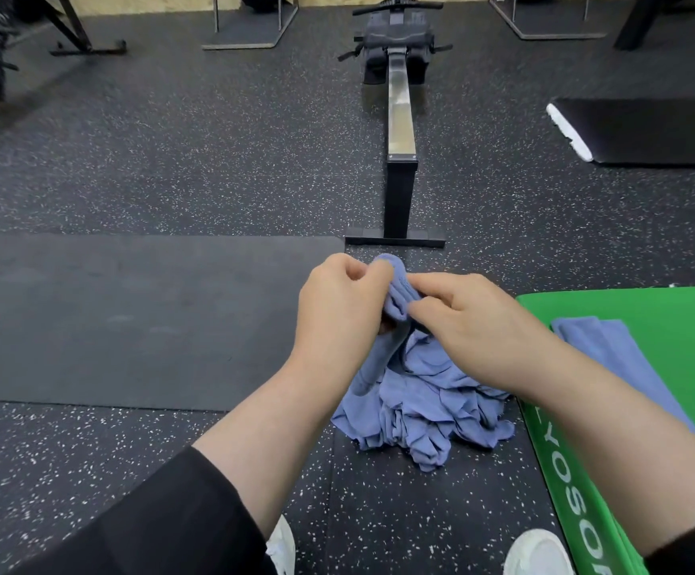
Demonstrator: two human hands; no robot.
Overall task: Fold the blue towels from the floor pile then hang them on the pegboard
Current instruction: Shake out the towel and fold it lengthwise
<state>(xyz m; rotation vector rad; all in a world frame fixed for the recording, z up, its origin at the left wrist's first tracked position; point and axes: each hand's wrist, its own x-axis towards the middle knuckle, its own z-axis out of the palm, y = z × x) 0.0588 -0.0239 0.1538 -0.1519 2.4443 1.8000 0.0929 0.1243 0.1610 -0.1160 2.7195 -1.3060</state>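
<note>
Centre of the frame, left hand [339,309] and right hand [468,321] both have a pinching grip on one blue cloth towel [395,292], lifted off the crumpled blue towel pile [420,408] on the floor. One folded blue towel [611,346] sits on the green mat [648,309] at right, so I'd say mostly undone, nothing hung.

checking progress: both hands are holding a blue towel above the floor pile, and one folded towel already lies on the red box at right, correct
Not quite: the box is green, not red, as the head view shows. The rest holds: the left hand and right hand grip a blue towel above the pile, and a folded towel lies on the box.
</note>
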